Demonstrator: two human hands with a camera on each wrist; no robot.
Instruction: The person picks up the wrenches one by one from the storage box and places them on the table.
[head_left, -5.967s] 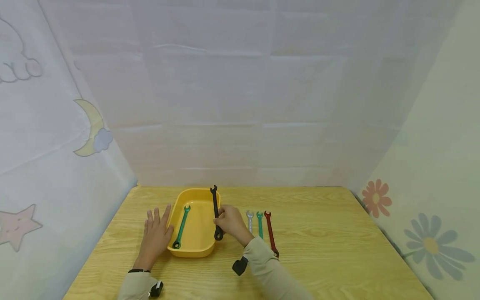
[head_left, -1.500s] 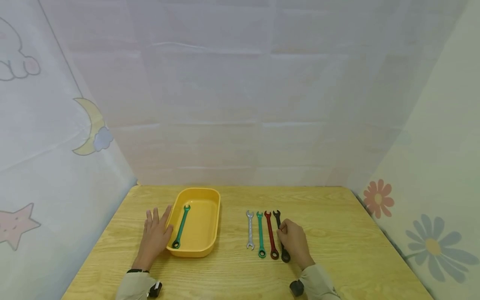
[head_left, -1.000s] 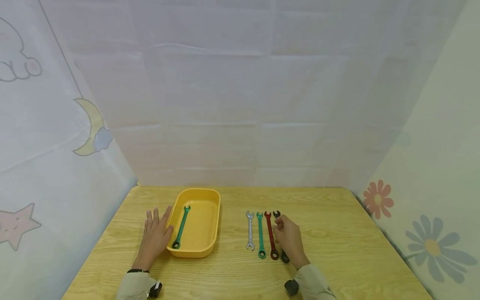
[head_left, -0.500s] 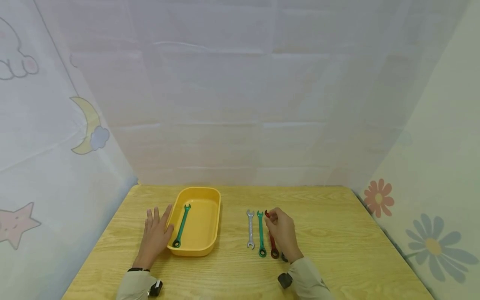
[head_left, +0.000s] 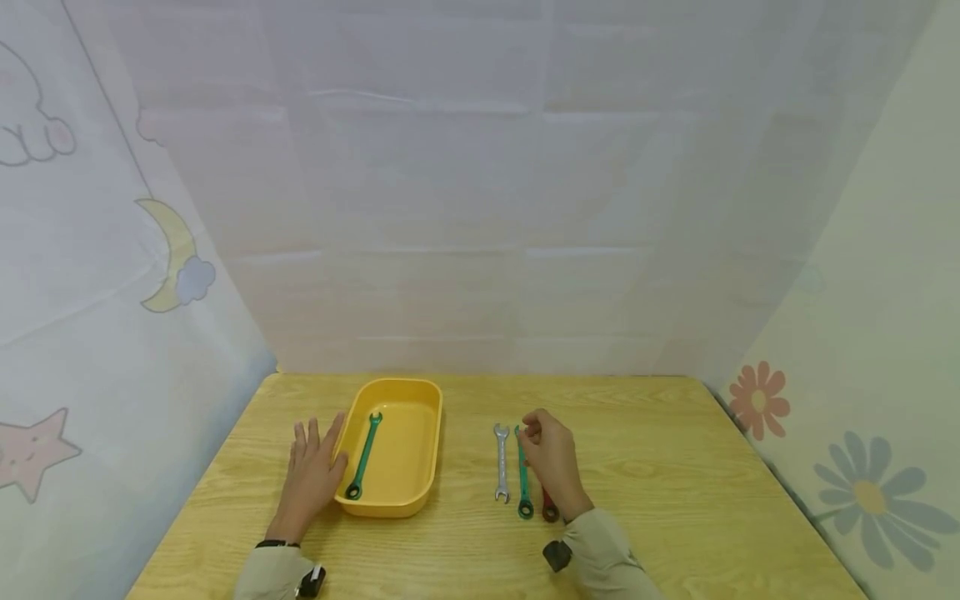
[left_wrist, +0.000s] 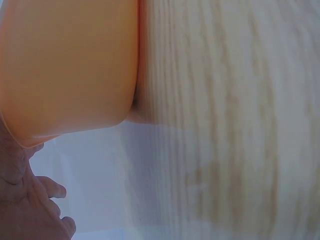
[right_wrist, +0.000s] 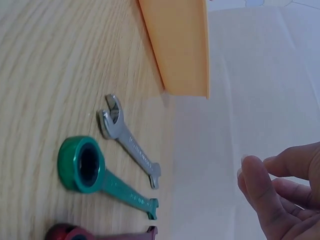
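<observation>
Nearest the camera, low in the head view, both sleeves come up from the bottom edge onto the wooden table. The right hand hovers over the row of wrenches right of centre; its grip is loosely curled and, in the right wrist view, the fingers hold nothing. Under and beside it lie three visible wrenches: the silver wrench, the short green wrench and the red wrench, mostly covered by the hand. A black wrench cannot be made out here; the hand may hide it.

Left of centre, the left hand lies flat with straight fingers against the left wall of the yellow tray, steadying it and holding nothing.

The tray holds a single long green wrench, lying lengthwise along its left side.

Judging by the layout, the sorting looks well advanced: several wrenches are lined up side by side on the table, and one is left in the tray.
</observation>
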